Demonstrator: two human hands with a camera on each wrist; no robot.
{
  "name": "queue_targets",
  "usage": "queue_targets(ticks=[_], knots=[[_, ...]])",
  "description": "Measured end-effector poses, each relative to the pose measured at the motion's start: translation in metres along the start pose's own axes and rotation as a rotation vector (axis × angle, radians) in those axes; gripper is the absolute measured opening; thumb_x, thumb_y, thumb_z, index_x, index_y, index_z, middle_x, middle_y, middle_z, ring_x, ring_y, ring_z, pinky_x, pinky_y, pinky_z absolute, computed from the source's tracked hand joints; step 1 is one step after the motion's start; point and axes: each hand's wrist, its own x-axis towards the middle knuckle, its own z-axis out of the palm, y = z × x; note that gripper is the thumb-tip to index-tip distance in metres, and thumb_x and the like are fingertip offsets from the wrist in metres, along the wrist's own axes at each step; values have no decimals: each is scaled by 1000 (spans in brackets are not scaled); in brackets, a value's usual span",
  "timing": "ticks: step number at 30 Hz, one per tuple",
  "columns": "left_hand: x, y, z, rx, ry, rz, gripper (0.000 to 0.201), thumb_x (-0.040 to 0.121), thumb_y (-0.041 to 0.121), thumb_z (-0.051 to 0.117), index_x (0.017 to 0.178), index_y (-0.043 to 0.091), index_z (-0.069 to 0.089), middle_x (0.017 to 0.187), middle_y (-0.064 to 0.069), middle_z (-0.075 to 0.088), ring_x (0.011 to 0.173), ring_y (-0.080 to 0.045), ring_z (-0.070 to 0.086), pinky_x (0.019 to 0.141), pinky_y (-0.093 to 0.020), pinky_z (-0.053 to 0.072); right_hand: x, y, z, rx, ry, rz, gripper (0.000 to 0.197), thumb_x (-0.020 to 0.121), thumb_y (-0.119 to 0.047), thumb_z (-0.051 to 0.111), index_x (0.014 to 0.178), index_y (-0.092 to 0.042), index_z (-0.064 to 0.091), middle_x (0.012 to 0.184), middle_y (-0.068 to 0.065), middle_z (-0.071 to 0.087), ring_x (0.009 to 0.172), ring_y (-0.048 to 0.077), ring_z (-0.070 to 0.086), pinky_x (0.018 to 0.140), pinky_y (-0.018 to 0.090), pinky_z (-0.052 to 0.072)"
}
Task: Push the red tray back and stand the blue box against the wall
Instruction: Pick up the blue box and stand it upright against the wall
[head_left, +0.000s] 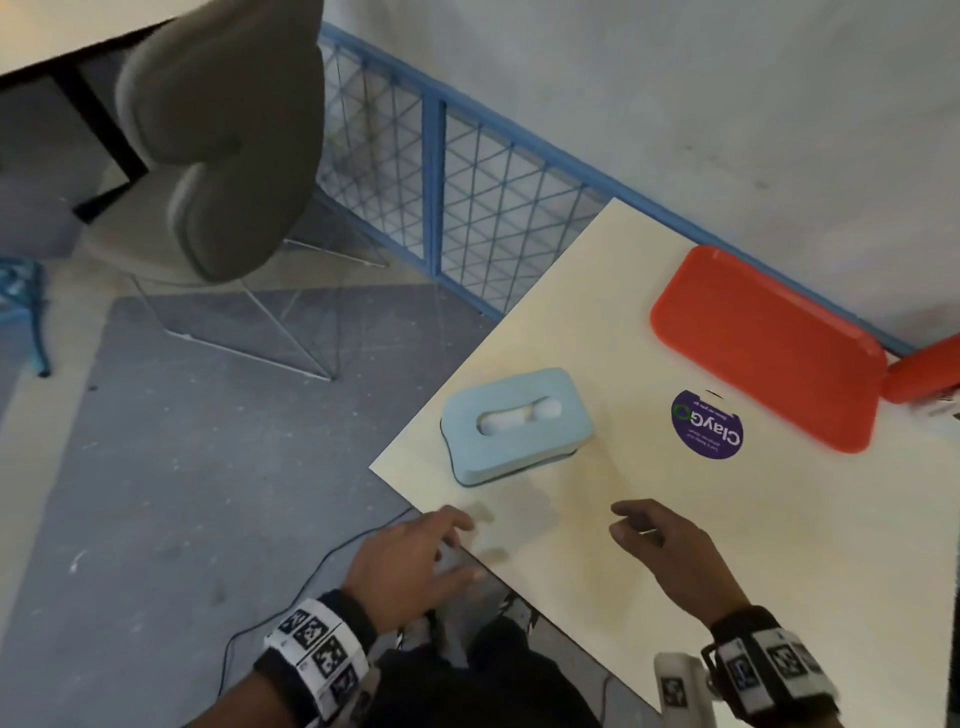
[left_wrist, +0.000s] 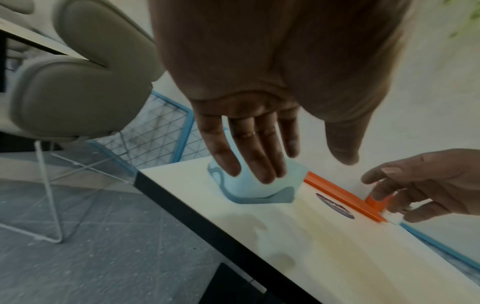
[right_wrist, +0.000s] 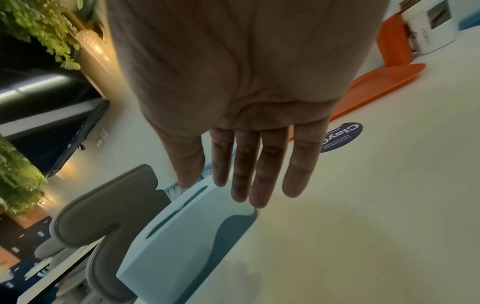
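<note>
Head view: the blue box (head_left: 515, 425) lies flat near the table's (head_left: 649, 571) left corner, slot upward, well apart from the wall (head_left: 675, 104). The red tray (head_left: 769, 345) lies flat at the far edge, beside the blue railing (head_left: 441, 171) under the wall. A round purple sticker (head_left: 707, 424) sits between box and tray. The left hand (head_left: 415, 561) hovers at the near table edge, fingers loosely spread, holding nothing. The right hand (head_left: 670, 545) hovers over the tabletop, fingers relaxed, empty. A grey chair (head_left: 223, 140) stands on the floor at left.

Left wrist view: the left hand (left_wrist: 259, 102) shows straight fingers (left_wrist: 257, 152) in front of the blue box (left_wrist: 249, 189); contact cannot be judged. The right hand (left_wrist: 426, 185) appears at right, fingers apart, before the red tray (left_wrist: 337, 193).

Right wrist view: the right hand (right_wrist: 246, 102) is flat, fingers (right_wrist: 267, 164) straight and close together, above the table (right_wrist: 363, 226). The blue box (right_wrist: 187, 236) lies below the fingertips; the red tray (right_wrist: 376, 86) and sticker (right_wrist: 342, 137) lie beyond.
</note>
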Motion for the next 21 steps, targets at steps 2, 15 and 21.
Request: queue_targets(ticks=[2,15,21], knots=[[12,-13,-6,-55,54,-81,67,67,76,62,122,45,38,107,21,59,82,0,58,74,-30,51,19,-5,4,-31,-24,11,25,84,-36,67,108,-31,63,93,-12,69,79,-1,64,70,20,45],[114,-37,-12,-191,81,-196,139,37,66,86,146,36,5,144,3,42,122,-24,48,96,-47,46,129,-7,19,39,-103,53,97,69,-26,84,146,-25,25,145,1,44,128,24,46,101,42,41],[124,-37,4,-263,213,-175,122,37,61,90,133,34,19,121,3,61,103,-22,61,84,-42,53,145,-6,34,128,-34,-4,83,68,-31,84,137,-30,38,122,-8,58,120,18,56,98,41,46]])
